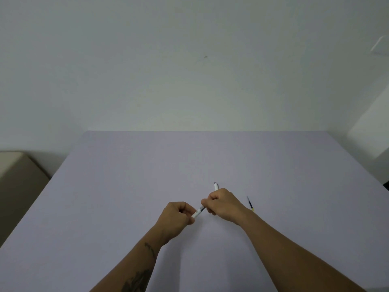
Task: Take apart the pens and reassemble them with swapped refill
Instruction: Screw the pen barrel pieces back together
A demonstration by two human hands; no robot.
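Observation:
Both my hands hold one white pen above the lilac table (126,186). My right hand (223,202) is closed around the white pen barrel (216,186), whose far end sticks out past my knuckles. My left hand (175,216) pinches the white tip section (196,213). Between the two white parts a short dark stretch of refill (202,208) shows. A loose dark refill (250,204) with a yellowish end lies on the table just right of my right wrist, partly hidden by it.
A beige box (19,175) stands off the table's left edge. A white block (370,131) sits at the far right against the pale wall. The table's far edge runs along the wall.

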